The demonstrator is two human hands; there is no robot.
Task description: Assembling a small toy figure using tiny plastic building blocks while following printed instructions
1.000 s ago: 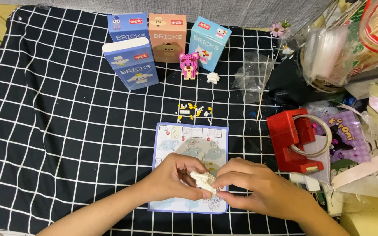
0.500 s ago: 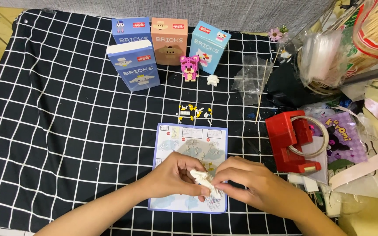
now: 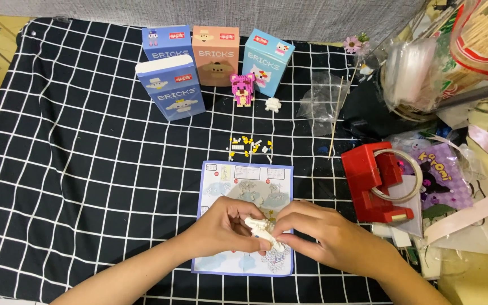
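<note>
White small-brick plastic model (image 3: 265, 230), pinched between left hand (image 3: 225, 229) and right hand (image 3: 317, 236) fingertips: judged light, rigid, fragile at joints; best gripped across its body.

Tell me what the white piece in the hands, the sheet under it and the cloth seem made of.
White brick figure: likely hard plastic, blocky and slightly glossy.
Instruction sheet: printed paper, flat and thin.
Checked cloth: woven fabric, matte, with soft wrinkles.
</note>
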